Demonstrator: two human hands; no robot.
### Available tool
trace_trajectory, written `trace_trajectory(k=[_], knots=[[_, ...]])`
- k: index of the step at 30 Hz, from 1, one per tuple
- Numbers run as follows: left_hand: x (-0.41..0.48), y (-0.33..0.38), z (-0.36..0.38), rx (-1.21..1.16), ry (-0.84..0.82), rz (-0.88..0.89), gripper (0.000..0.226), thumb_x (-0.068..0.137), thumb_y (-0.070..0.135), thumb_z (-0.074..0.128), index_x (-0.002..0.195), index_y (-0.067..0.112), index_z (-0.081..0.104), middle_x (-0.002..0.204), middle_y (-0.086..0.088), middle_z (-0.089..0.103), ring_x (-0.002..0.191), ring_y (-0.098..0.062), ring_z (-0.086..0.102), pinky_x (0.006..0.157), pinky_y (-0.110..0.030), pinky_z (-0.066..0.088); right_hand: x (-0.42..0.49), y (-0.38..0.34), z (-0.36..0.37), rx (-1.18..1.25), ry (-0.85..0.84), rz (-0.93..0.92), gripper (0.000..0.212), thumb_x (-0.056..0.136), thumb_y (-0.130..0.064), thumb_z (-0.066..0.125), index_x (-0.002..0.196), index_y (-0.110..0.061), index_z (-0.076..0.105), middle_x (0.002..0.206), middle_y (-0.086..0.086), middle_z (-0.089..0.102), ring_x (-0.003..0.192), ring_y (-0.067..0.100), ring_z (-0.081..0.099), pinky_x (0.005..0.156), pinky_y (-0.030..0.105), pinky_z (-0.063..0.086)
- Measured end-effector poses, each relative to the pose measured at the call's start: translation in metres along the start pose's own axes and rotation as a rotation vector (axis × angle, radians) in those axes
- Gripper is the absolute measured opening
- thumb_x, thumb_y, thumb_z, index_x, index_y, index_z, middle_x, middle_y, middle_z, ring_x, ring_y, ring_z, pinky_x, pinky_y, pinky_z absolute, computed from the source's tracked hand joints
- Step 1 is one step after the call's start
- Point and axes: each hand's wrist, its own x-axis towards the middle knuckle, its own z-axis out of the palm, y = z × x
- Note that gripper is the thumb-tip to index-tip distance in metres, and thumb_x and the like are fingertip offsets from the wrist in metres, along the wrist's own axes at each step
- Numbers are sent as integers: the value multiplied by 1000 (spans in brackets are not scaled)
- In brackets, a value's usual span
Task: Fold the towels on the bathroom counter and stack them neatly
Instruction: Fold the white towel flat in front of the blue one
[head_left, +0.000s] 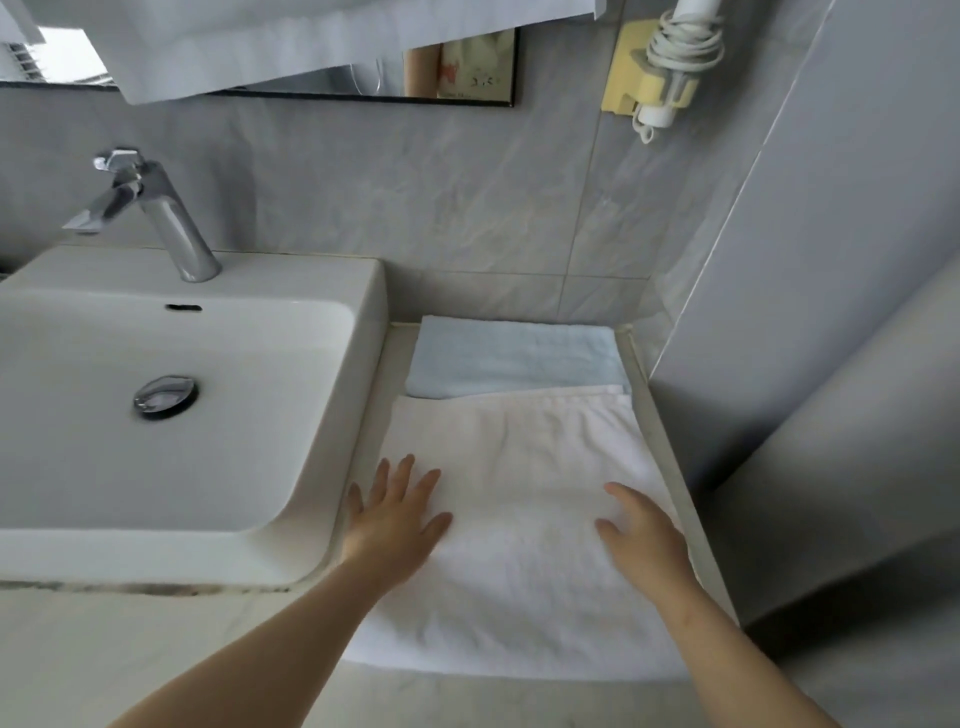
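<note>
Head view gives me both hands down on the cloth. On the left hand (395, 519) the fingers (426, 483) are straight and fanned out, lying flat on the white towel (519, 457) near its left edge and gripping nothing. On the right hand (644, 535) the fingers (621, 491) are loosely bent with their tips on the towel's right side, and they hold nothing either. I cannot tell whether that palm presses down.

The white towel lies flat on the right part of the surface (130, 649), between the sink (332, 291) and the surface's right edge. Its near hem lies close to the front edge. A folded pale blue towel (514, 358) sits in the back right corner. The two meet along the white towel's far edge, but I cannot say whether they overlap.

I read this step as smoothing the white towel before its next fold. To do it well, I would sweep both palms outward from the middle toward the left and right edges, pushing the faint ripples in the centre out and not bunching them. I would then check that the corners line up before pinching the near hem and carrying it to the far edge. The right edge of the surface is close, so I would keep the cloth from sliding over it. The finished fold should match the blue towel's outline so the stack sits square.
</note>
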Motion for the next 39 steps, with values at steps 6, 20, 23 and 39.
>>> trace_trajectory(k=[6,20,23,39], knots=[[-49,-11,5,-533,153,-278,78,88,34,60,149,19,13,151,-10,23,136,-30,29,110,-39,28,-49,18,-3,-144,187,176,47,91,-33,54,136,-24,44,142,-1,43,127,26,41,102,39,34],[-107,-43,14,-600,-167,-431,24,79,37,68,83,14,63,96,-7,57,78,-21,56,60,-26,41,-94,55,-3,319,129,457,19,79,-32,67,79,-13,61,79,4,63,84,31,59,88,45,46],[-110,-44,12,-564,-62,-404,26,84,29,65,69,9,61,84,-9,51,61,-19,49,50,-26,33,-99,61,-3,228,122,395,29,84,-27,62,63,-9,52,65,8,57,69,29,53,62,33,39],[-111,-33,4,-685,10,-569,59,80,24,70,128,12,40,125,-18,45,103,-38,56,89,-40,48,-101,59,-6,354,148,388,39,83,-20,69,117,-7,54,96,6,53,93,28,53,77,30,37]])
